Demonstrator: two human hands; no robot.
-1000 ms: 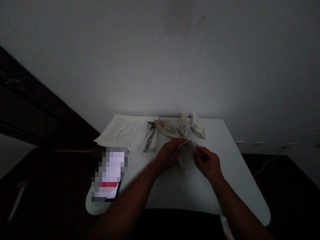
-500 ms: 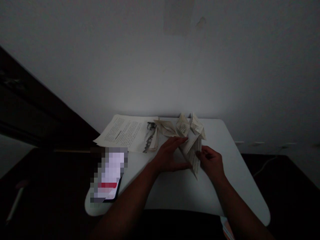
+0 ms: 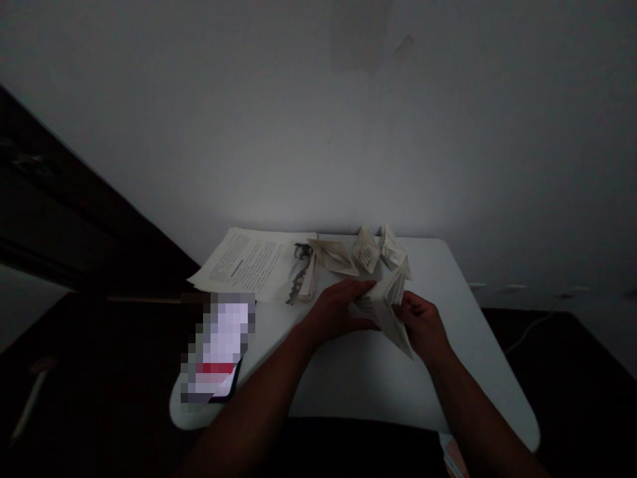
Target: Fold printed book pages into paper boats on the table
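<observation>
From my remote seat the picture is dim, but both hands are clearly busy with one thing. The left hand [image 3: 336, 311] and the right hand [image 3: 424, 326] each pinch a side of a folded printed sheet [image 3: 389, 304]. It is held just above the desk [image 3: 358, 382], near the middle and a little toward the far edge. The left fingers curl over the sheet's left part, with the thumb seemingly beneath. The right hand grips the lower right edge, and a long pointed flap runs down past its knuckles. I judge the sheet is held off the surface and tilted so that its layers can spread between the two grips. Lying flat, the creases would stay pressed shut.

Just behind the hands, three folded paper figures [image 3: 367, 251] sit in a row at the back of the desk. They are close together and partly overlapping, and the nearest one almost meets the held sheet's upper tip. Their spot looks like a parking place beyond the working area. To their left lies a stack of printed pages [image 3: 259, 265], squared up and within the left arm's reach. A phone [image 3: 219, 352] rests at the near left corner, its screen lit, slightly overhanging the edge. A plain wall [image 3: 318, 133] rises behind everything.
</observation>
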